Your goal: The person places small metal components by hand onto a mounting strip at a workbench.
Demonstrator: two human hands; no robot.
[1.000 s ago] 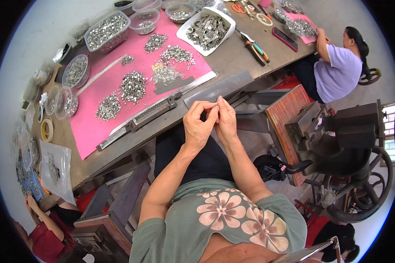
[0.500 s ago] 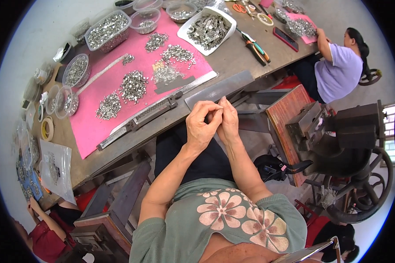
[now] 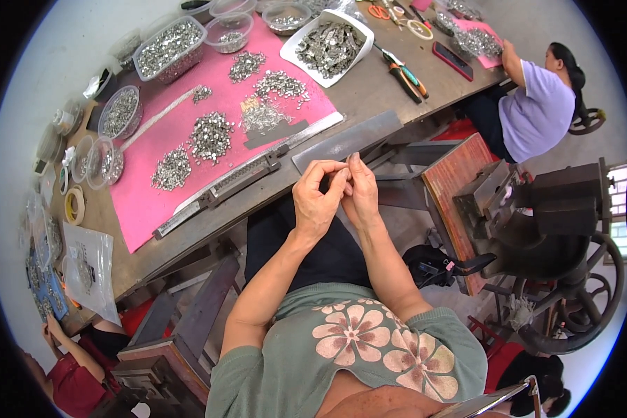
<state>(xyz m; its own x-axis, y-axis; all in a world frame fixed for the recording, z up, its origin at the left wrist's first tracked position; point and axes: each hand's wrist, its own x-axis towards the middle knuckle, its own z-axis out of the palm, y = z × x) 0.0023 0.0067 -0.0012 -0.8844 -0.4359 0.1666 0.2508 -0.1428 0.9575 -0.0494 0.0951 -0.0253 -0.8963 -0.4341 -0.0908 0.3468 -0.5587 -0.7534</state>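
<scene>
My left hand (image 3: 318, 198) and my right hand (image 3: 361, 194) meet just off the table's near edge, thumbs and fingertips pinched together. Whatever lies between the fingertips is too small to make out. Just beyond them a flat grey metal plate (image 3: 348, 141) rests on the table edge. To its left, a long slotted metal bar (image 3: 247, 174) lies along the front of a pink sheet (image 3: 143, 209). Small silvery metal pieces sit on the sheet in piles, among them a large pile (image 3: 212, 137), a left pile (image 3: 171, 169) and a heap of thin pins (image 3: 265, 118).
A white tray (image 3: 364, 33) of metal parts, pliers (image 3: 402, 73) and a red-edged phone (image 3: 453, 61) lie farther right. Clear tubs (image 3: 171, 50) line the back. A person in a lilac shirt (image 3: 536, 111) sits at right, near a hand press (image 3: 557, 237). Another person in red (image 3: 76, 380) is lower left.
My left hand's fingers have shifted slightly, the index finger and thumb moving against the right fingertips. Both hands stay in nearly the same place.
</scene>
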